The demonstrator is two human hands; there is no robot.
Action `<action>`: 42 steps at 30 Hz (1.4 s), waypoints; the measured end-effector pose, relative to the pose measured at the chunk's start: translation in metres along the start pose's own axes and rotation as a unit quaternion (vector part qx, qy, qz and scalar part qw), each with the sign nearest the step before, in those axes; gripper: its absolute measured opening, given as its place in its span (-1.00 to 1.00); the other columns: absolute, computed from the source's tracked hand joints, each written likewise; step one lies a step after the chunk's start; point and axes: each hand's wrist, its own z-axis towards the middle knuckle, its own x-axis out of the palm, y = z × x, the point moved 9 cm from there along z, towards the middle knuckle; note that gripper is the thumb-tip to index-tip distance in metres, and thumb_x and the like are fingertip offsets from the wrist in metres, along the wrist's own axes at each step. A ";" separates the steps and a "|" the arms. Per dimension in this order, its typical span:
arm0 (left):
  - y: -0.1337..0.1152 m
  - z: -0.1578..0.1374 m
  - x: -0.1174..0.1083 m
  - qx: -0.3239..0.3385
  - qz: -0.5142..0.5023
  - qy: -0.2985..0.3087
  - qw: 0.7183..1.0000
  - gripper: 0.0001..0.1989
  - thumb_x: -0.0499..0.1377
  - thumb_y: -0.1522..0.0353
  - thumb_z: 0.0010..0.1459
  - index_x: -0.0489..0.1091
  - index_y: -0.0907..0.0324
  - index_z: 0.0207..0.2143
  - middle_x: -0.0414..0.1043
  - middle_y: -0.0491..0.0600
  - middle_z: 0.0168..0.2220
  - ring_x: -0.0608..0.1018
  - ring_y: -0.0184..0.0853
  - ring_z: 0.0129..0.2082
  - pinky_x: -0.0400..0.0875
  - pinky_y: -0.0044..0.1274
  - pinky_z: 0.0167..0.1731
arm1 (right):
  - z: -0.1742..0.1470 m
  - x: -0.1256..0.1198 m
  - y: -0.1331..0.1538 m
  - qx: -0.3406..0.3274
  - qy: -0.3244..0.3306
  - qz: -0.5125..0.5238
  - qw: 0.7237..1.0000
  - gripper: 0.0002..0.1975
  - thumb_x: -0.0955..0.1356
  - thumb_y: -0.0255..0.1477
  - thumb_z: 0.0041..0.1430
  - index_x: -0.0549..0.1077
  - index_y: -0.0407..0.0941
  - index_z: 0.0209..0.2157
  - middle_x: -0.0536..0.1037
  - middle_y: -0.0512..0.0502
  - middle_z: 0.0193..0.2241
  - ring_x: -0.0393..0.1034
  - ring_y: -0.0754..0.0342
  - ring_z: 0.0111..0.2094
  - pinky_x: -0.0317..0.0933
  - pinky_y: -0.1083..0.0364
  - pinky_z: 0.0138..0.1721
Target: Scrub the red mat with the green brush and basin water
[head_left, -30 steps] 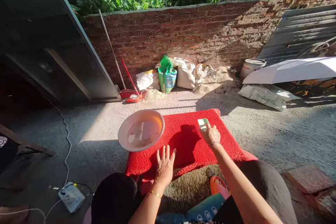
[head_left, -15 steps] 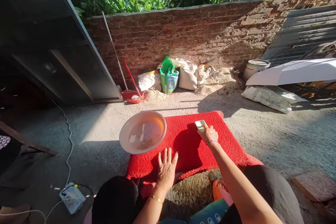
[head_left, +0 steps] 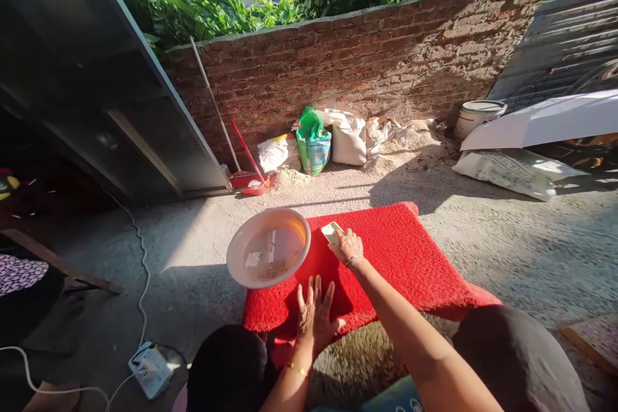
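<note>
A thick red cloth point(head_left: 386, 251) with a fuzzy, towel-like surface lies spread over a low support in front of me. My right hand point(head_left: 348, 246) grips a small pale green rectangular block point(head_left: 332, 232) on top of it, at the cloth's far left; the block's kind does not show clearly. My left hand point(head_left: 316, 317) rests with fingers spread at the cloth's near left edge, holding nothing. Just beyond it, a pale pink basin point(head_left: 236, 257) with water and small brownish grains at its bottom overlaps the cloth's left corner.
A red dustpan point(head_left: 255, 188) and a long pole lean by the dark metal panel at left. Several sacks point(head_left: 348, 138) line the brick wall point(head_left: 357, 64). On the left floor lie a power strip point(head_left: 150, 370) and its cable. A white bucket point(head_left: 477, 119) stands at right.
My right hand has slid the pale block leftward over the red cloth, closer to the basin. The left hand stays spread at the near edge. The camera view has shifted slightly.
</note>
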 end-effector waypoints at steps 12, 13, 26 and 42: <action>-0.001 0.000 -0.007 0.007 0.025 -0.011 1.000 -0.11 0.30 0.08 0.19 0.11 -0.04 0.51 0.15 0.24 0.49 0.23 0.20 0.47 0.09 0.12 0.34 | 0.000 -0.020 -0.026 0.034 -0.034 0.003 0.999 -0.55 0.35 -0.19 0.39 0.49 0.00 0.23 0.49 -0.29 0.11 0.43 -0.14 0.13 0.19 -0.02 0.10; 0.000 0.000 -0.006 0.005 0.019 -0.004 1.000 -0.10 0.31 0.08 0.17 0.13 -0.03 0.51 0.13 0.24 0.50 0.22 0.20 0.47 0.08 0.12 0.35 | 0.001 -0.010 -0.005 0.007 -0.025 0.003 1.000 -0.57 0.36 -0.19 0.38 0.51 0.00 0.21 0.49 -0.29 0.13 0.42 -0.14 0.13 0.19 -0.03 0.11; -0.007 -0.003 -0.016 0.017 0.053 -0.081 0.995 -0.10 0.30 0.04 0.17 0.12 -0.05 0.50 0.27 0.20 0.43 0.28 0.15 0.42 0.11 0.10 0.32 | 0.018 -0.051 -0.088 0.154 -0.061 0.003 0.986 -0.52 0.28 -0.18 0.45 0.45 -0.06 0.28 0.48 -0.35 0.11 0.44 -0.16 0.13 0.20 -0.05 0.11; -0.004 -0.004 -0.006 -0.004 0.034 -0.059 0.998 -0.09 0.36 0.05 0.11 0.18 -0.10 0.48 0.28 0.14 0.44 0.26 0.18 0.44 0.05 0.09 0.37 | 0.035 -0.052 -0.109 0.194 -0.072 0.013 0.978 -0.53 0.27 -0.20 0.45 0.45 -0.08 0.26 0.47 -0.36 0.09 0.45 -0.18 0.11 0.20 -0.08 0.11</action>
